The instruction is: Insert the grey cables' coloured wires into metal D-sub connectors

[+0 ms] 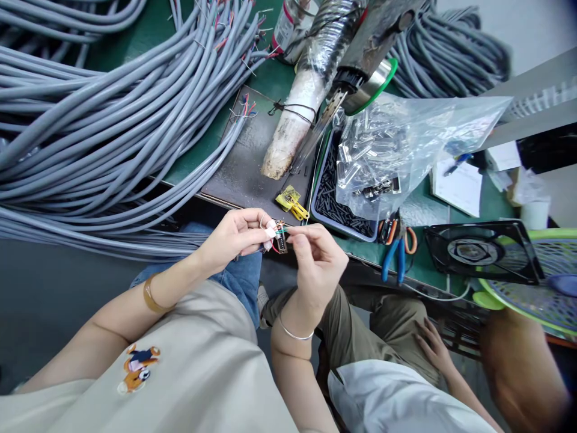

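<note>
A small multi-pin connector [282, 243] is held between 2 hands, just off the near edge of the green workbench [276, 85]. Its wired end is pinched by the left hand [241, 234]; a green wire [281, 231] is pinched by the right hand [319, 249]. Grey cables [135, 120] are heaped left; blue-handled pliers [400, 261] are set right, beside a tray [349, 231].
</note>
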Demonstrator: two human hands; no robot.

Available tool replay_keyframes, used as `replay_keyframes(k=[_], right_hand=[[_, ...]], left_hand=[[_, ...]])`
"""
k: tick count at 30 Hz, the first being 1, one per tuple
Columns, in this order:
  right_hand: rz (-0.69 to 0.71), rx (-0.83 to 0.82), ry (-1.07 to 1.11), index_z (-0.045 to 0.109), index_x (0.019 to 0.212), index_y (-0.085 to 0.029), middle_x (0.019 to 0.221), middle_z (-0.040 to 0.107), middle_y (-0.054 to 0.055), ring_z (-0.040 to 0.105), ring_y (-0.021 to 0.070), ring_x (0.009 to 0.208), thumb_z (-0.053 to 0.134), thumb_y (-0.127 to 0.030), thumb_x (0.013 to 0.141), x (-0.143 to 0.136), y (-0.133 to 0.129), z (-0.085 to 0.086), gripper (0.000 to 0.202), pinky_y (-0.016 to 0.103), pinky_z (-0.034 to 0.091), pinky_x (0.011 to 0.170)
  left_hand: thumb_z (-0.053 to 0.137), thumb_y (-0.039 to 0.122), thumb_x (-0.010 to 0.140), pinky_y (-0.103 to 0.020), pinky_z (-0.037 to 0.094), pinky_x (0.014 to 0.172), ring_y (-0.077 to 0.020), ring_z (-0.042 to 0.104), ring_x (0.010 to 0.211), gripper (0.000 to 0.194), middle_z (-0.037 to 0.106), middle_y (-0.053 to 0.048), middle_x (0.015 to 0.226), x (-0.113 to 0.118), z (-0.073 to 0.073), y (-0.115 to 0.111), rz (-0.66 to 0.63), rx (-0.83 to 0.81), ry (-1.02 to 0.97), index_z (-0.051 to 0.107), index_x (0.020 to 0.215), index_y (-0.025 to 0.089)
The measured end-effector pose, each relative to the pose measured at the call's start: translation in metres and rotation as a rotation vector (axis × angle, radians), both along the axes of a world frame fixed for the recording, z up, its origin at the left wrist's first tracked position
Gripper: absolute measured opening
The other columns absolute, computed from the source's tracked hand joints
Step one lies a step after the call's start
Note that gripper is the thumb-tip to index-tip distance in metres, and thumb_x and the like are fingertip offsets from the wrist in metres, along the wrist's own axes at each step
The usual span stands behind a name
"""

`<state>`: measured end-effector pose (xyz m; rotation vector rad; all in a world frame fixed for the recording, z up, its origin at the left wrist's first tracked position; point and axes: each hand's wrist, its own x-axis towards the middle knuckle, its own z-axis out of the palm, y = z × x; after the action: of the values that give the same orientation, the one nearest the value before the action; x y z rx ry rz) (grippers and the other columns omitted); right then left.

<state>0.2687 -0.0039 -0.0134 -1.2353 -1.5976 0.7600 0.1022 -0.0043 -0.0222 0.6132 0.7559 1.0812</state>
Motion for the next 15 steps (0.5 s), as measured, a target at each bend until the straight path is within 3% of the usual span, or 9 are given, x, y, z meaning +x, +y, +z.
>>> replay_keyframes(k=[3,7,11,15], right_hand=[[0.033,0.017,-0.034,0.079,0.097,-0.022,0.079,0.068,0.001,0.053,0.0108,0.061,0.073,-0.030,0.091,-0.006,-0.004,-0.002,0.012,0.025,0.038,0.050],[-0.046,0.192,-0.129,0.080,0.098,-0.026,0.076,0.067,-0.001,0.047,0.0086,0.055,0.073,-0.024,0.090,-0.010,-0.009,-0.004,0.011,0.024,0.034,0.047],[-0.039,0.335,-0.231,0.079,0.103,-0.029,0.084,0.070,-0.001,0.047,0.0059,0.053,0.075,-0.018,0.089,-0.008,-0.012,-0.005,0.018,0.023,0.036,0.047],[-0.045,0.250,-0.153,0.075,0.089,-0.024,0.077,0.066,-0.002,0.046,0.0072,0.055,0.073,-0.018,0.090,-0.011,-0.013,-0.002,0.006,0.023,0.033,0.046]], left_hand=[[0.077,0.025,0.072,-0.016,0.027,0.040,-0.0015,0.039,0.041,0.019,0.064,0.001,0.061,0.003,0.000,0.000,0.030,0.053,0.032,0.063,0.077,0.013],[0.077,0.021,0.071,-0.016,0.039,0.048,-0.0058,0.054,0.056,0.015,0.064,0.000,0.067,0.006,-0.002,-0.002,0.091,0.166,0.126,0.065,0.076,0.013],[0.074,0.017,0.071,-0.016,0.044,0.054,-0.0048,0.051,0.055,0.009,0.062,0.003,0.067,0.006,-0.003,-0.003,0.093,0.231,0.156,0.067,0.076,0.014],[0.076,0.015,0.068,-0.015,0.045,0.055,-0.0052,0.054,0.058,0.015,0.064,0.002,0.070,0.008,0.000,-0.004,0.095,0.197,0.136,0.065,0.078,0.013]])
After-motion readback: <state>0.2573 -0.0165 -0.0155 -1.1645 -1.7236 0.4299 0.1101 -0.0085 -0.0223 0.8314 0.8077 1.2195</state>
